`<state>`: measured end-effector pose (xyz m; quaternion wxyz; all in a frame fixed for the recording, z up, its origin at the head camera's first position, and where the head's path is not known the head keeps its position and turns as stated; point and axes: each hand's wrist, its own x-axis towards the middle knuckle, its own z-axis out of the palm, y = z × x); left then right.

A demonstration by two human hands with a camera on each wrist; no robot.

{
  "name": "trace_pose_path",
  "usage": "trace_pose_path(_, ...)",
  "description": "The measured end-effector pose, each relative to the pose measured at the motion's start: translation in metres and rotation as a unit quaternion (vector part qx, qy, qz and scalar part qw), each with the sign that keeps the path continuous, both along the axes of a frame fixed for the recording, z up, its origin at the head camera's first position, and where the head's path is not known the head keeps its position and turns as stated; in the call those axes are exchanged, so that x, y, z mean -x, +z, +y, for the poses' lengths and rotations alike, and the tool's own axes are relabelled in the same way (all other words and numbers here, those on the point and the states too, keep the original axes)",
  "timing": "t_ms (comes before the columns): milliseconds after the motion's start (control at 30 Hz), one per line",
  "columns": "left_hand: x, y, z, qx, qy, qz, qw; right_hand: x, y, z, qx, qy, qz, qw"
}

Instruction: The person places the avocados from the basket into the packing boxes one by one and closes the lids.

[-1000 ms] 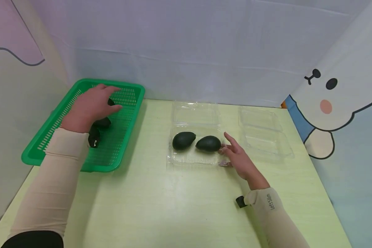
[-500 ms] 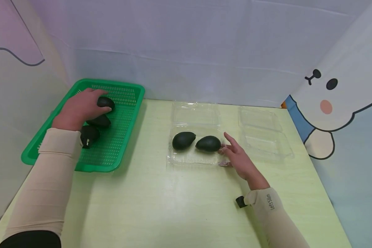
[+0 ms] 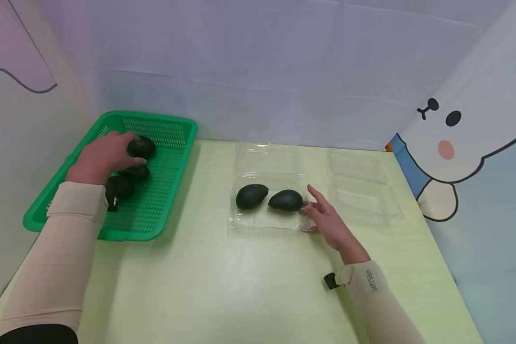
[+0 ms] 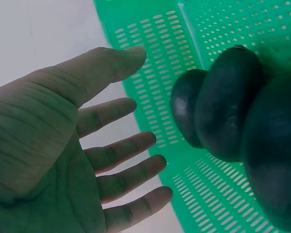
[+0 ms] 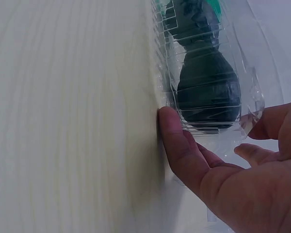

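My left hand (image 3: pixel 100 156) is over the green basket (image 3: pixel 178 186), beside several dark green avocados. One avocado (image 3: pixel 143 148) lies right at its fingertips; another avocado (image 3: pixel 136 172) sits partly under the thumb. In the left wrist view, the fingers of that hand are spread, and a gap separates them from the nearest avocado (image 4: pixel 186 107). My right hand (image 3: pixel 330 224) touches the right edge of a clear hinged plastic box (image 3: pixel 266 222), its fingers loosely extended along the side. Two avocados lie side by side in this box, a left avocado (image 3: pixel 251 197) and a right avocado (image 3: pixel 285 200).
A second clear plastic box (image 3: pixel 363 193), lid folded back, stands to the right of the first. The pale table (image 3: pixel 223 286) ends at a white cloth wall (image 3: pixel 258 71) behind. A printed cartoon panel (image 3: pixel 477 143) borders the right side.
My left hand has moved left and down inside the basket, uncovering more of the avocado at its fingertips. The right hand stays at the box's edge. The view has shifted slightly.
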<state>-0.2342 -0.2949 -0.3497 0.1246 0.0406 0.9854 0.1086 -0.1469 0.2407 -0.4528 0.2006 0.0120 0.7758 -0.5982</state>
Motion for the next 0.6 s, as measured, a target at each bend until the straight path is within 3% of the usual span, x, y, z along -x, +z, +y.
trace_pose_path(267, 0.001, -0.015, -0.006, -0.007, -0.001, -0.009, 0.9999, 0.000, 0.000, 0.000, -0.011, 0.002, 0.003, 1.000)
trace_pose_path(600, 0.000, -0.024, -0.006, -0.012, 0.005, -0.029, 0.9995, -0.001, 0.000, 0.000, -0.006, -0.001, -0.001, 1.000)
